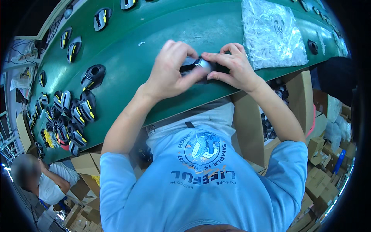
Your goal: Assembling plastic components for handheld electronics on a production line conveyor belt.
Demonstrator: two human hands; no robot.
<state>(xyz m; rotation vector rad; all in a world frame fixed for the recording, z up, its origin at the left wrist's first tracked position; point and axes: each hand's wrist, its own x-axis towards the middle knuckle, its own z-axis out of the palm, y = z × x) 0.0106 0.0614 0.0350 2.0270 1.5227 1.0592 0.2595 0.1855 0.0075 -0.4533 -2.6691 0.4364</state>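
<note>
Pinching a grey-black part (204,63); left hand (170,69) and right hand (236,66) fingers clamped on it. Probably light, stiff, slick; hold by edges.

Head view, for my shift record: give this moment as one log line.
left hand: holding grey-black part | right hand: at its right end | green bench: similar parts left, clear plastic bag right

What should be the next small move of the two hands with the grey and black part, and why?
Probably steady the grey and black part with the left hand, then close the thumb and index finger of the right hand on its right end. The left thumb lies across it, while those right fingertips stand apart there; their contact is hard to judge.
</note>
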